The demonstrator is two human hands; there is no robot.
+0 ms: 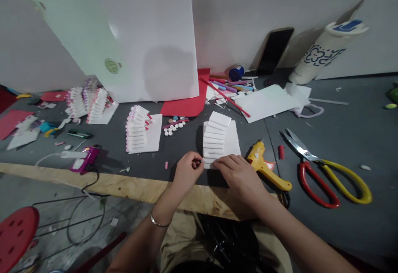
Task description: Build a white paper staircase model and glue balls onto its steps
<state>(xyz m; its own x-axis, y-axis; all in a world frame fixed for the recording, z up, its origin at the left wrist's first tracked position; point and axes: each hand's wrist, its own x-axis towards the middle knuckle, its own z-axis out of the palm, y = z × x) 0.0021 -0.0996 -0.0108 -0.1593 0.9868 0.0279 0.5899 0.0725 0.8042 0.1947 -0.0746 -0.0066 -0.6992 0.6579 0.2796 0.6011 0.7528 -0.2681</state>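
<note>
In front of me lies a white piece of stepped, fanned strips (214,134) on a flat white backing. My left hand (187,169) is closed in a pinch at its lower left edge, on a small white round piece (203,160). My right hand (239,175) presses its bunched fingertips onto the lower right of the strips, holding them down; its thumb is mostly hidden. To the left lies a similar stepped piece (136,130) with pink-and-white round ends. Between the two pieces are several small white round pieces (174,128).
Right of my hands lie a yellow glue gun (259,163) and large scissors (314,157). A tumbler (326,53) and a phone (275,51) lean against the wall. A white board (149,37) stands behind. More stepped pieces (96,105) and a purple power adapter (84,159) are leftward.
</note>
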